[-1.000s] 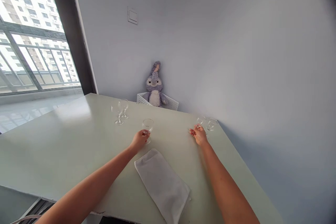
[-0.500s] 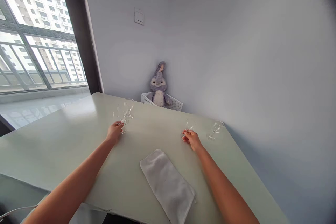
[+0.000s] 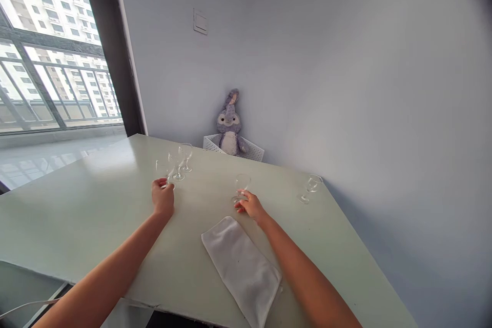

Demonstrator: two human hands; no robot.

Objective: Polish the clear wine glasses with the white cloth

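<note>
My left hand [image 3: 163, 198] is closed around the lower part of a clear wine glass [image 3: 162, 168], which stands upright at the left of the table. Just behind it, two more wine glasses stand close together, a middle glass [image 3: 178, 164] and a rear glass [image 3: 187, 152]. Near the table's middle, my right hand [image 3: 251, 206] grips another wine glass [image 3: 243, 181] low by its stem, and the fingers partly hide its foot. Farther right stands a single wine glass [image 3: 313, 183], apart from both hands.
A folded grey-white cloth [image 3: 241, 269] lies on the pale table [image 3: 200, 261] between my forearms. Behind the table's back edge, a plush rabbit [image 3: 229, 130] sits in a white perforated basket [image 3: 253, 152]. Walls meet behind, and a window [image 3: 49, 61] is at left.
My right hand has moved left with its wine glass, away from the glass at far right. My left hand and its glass have shifted slightly left. The view has turned a little.
</note>
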